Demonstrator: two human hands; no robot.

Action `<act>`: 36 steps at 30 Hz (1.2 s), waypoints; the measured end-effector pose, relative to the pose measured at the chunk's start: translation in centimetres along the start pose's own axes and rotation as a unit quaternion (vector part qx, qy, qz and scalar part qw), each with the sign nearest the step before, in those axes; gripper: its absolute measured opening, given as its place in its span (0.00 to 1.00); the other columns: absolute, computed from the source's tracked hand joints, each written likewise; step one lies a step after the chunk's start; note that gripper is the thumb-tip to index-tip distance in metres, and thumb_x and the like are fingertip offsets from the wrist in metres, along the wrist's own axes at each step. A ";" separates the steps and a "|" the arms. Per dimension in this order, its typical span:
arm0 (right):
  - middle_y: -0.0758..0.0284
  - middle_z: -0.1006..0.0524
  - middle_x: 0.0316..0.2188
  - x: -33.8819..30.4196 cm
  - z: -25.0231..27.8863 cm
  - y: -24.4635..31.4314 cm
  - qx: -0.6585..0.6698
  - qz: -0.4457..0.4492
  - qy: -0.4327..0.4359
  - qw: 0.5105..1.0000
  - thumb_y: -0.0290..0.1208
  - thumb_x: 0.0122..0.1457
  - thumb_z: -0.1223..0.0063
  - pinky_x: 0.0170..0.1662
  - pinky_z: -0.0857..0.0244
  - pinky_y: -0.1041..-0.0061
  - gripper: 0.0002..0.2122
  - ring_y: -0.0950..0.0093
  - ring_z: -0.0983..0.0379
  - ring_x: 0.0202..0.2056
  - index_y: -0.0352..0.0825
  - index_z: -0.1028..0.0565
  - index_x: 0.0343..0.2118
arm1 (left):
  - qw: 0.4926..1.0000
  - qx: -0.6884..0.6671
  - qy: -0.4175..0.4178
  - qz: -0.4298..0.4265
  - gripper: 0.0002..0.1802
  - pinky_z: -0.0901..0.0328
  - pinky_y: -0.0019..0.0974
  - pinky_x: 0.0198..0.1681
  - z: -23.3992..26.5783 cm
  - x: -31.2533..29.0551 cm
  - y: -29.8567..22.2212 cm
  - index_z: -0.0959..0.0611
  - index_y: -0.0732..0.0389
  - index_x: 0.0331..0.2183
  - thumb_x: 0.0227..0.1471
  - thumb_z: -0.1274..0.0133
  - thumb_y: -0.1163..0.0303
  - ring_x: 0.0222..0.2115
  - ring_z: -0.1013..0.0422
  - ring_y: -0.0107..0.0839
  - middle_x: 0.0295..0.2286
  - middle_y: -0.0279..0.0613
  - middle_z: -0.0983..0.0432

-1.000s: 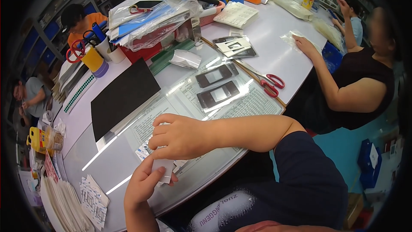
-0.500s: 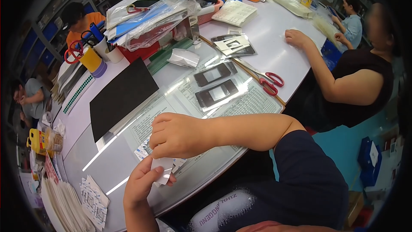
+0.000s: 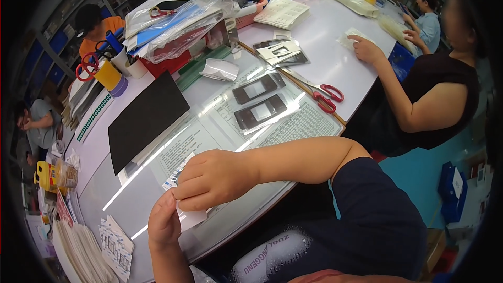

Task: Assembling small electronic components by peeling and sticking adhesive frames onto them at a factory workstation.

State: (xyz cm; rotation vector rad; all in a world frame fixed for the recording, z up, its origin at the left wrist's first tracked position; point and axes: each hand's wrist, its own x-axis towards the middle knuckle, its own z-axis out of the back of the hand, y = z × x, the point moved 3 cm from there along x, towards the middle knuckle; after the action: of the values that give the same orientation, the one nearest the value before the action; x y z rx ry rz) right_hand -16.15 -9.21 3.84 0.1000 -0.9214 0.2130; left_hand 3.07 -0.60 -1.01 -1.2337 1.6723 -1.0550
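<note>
The left hand (image 3: 164,221) has its thumb and fingers together, its grip clamped on a small white piece (image 3: 193,221); where the fingertips meet it is hidden. That piece is between the two hands, over the near part of the counter (image 3: 131,199), its upper part covered by the right hand (image 3: 212,181). The right hand's fingers curl inward with their tips out of sight, so I cannot tell whether its grip is apart or together. White sheets with blue marks (image 3: 170,182) peek out past its knuckles, mostly covered. Two dark panels (image 3: 261,112) lie beyond in glare, their details hard to make out. The left forearm (image 3: 172,262) is cut off below.
</note>
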 end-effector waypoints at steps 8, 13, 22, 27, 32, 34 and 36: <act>0.69 0.23 0.36 -0.1 0.0 0.1 0.027 -0.010 -0.068 0.997 0.29 0.52 0.41 0.38 0.27 0.68 0.08 0.67 0.23 0.36 0.41 0.25 0.36 | 1.000 0.009 0.024 -0.012 0.24 0.26 0.35 0.28 -0.5 0.0 -0.2 0.29 0.75 0.51 0.65 0.59 0.63 0.27 0.21 0.38 0.33 0.53 0.21; 0.69 0.23 0.34 -0.5 -0.3 0.2 0.052 -0.035 -0.072 0.995 0.28 0.54 0.42 0.39 0.27 0.66 0.06 0.65 0.24 0.37 0.40 0.24 0.35 | 0.994 0.078 -0.069 -0.024 0.16 0.26 0.36 0.30 -1.8 -1.0 -0.7 0.23 0.70 0.43 0.64 0.56 0.65 0.26 0.23 0.36 0.29 0.49 0.21; 0.70 0.23 0.32 -0.8 0.8 -3.4 0.245 -0.277 -0.152 0.916 0.22 0.59 0.39 0.37 0.34 0.82 0.06 0.81 0.29 0.30 0.34 0.21 0.39 | 0.919 0.294 -0.239 0.109 0.11 0.37 0.25 0.32 1.8 -19.5 0.5 0.22 0.65 0.26 0.60 0.46 0.71 0.26 0.30 0.20 0.23 0.33 0.23; 0.74 0.22 0.35 -2.3 -0.9 -4.9 0.383 -0.452 -0.078 0.801 0.23 0.62 0.40 0.44 0.34 0.85 0.05 0.86 0.27 0.38 0.33 0.22 0.40 | 0.580 0.571 -0.410 0.412 0.15 0.33 0.39 0.32 7.4 -33.3 1.3 0.18 0.63 0.32 0.60 0.45 0.60 0.27 0.23 0.38 0.25 0.45 0.19; 0.74 0.22 0.35 -3.2 -3.5 -3.3 0.362 -0.499 0.055 0.785 0.27 0.63 0.41 0.44 0.34 0.84 0.04 0.85 0.28 0.38 0.34 0.22 0.39 | 0.642 0.535 -0.498 0.231 0.13 0.31 0.40 0.39 4.9 -29.6 0.8 0.18 0.63 0.38 0.58 0.42 0.63 0.31 0.23 0.42 0.30 0.47 0.19; 0.75 0.22 0.34 -3.3 -4.4 -3.1 0.362 -0.504 0.097 0.778 0.28 0.63 0.40 0.44 0.34 0.84 0.05 0.85 0.28 0.38 0.34 0.22 0.39 | 0.701 0.549 -0.445 0.098 0.10 0.31 0.39 0.43 3.2 -26.4 0.8 0.18 0.64 0.40 0.56 0.41 0.71 0.35 0.22 0.42 0.35 0.48 0.19; 0.75 0.22 0.34 -4.0 -4.8 -2.5 0.357 -0.513 0.113 0.772 0.28 0.63 0.40 0.44 0.34 0.83 0.05 0.85 0.28 0.38 0.34 0.22 0.39 | 0.700 0.617 -0.359 -0.022 0.10 0.31 0.40 0.46 1.9 -21.5 0.7 0.17 0.64 0.40 0.54 0.41 0.75 0.39 0.23 0.44 0.38 0.47 0.19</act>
State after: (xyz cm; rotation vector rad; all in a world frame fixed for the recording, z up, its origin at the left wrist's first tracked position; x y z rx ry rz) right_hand -14.22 -11.33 -2.23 1.2375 -0.3920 -0.4618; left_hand 9.22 20.07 0.21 -0.5595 0.1126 -1.1387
